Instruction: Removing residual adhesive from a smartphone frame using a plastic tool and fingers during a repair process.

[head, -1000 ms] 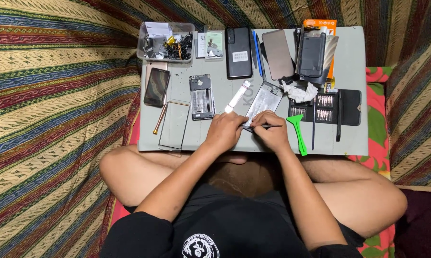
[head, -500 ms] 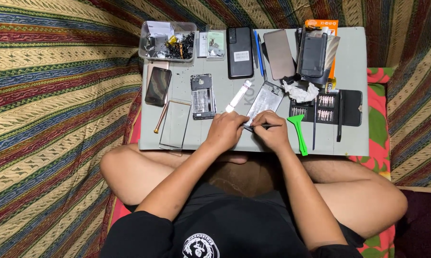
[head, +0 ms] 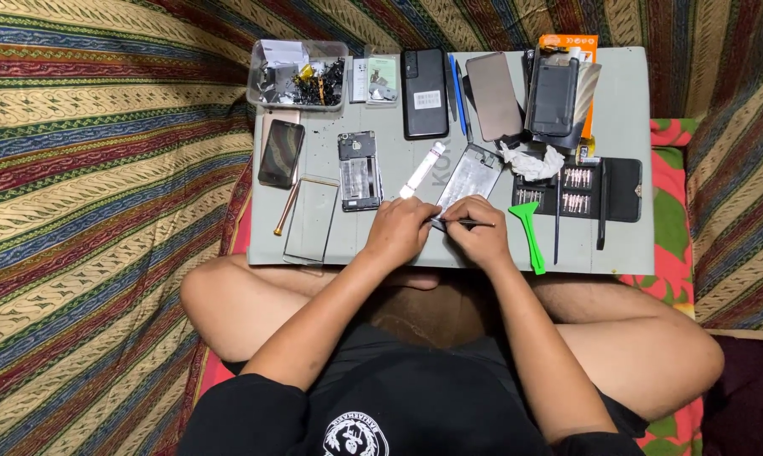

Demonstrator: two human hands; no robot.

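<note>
Fingers (head: 474,221) of the right hand (head: 480,238) are pinching a thin tool (head: 466,223), left hand (head: 403,232) is gripping the opened phone (head: 468,177) mid-mat (head: 626,127). Looks halfway: separate frame (head: 359,171) and glass panel (head: 310,219) are lying leftward, nothing's going back together.

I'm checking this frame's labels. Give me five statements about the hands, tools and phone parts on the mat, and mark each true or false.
1. The right hand holds a thin dark tool at the lower edge of the opened phone. True.
2. The left hand rests on the clear parts box. False: it lies beside the right hand at the opened phone; the box stands at the mat's far left corner.
3. A green pry tool lies just right of the right hand. True.
4. The white tube stands upright. False: it lies flat, slanted, left of the opened phone.
5. The grey work mat lies on the floor. False: it rests across the person's lap.
</note>
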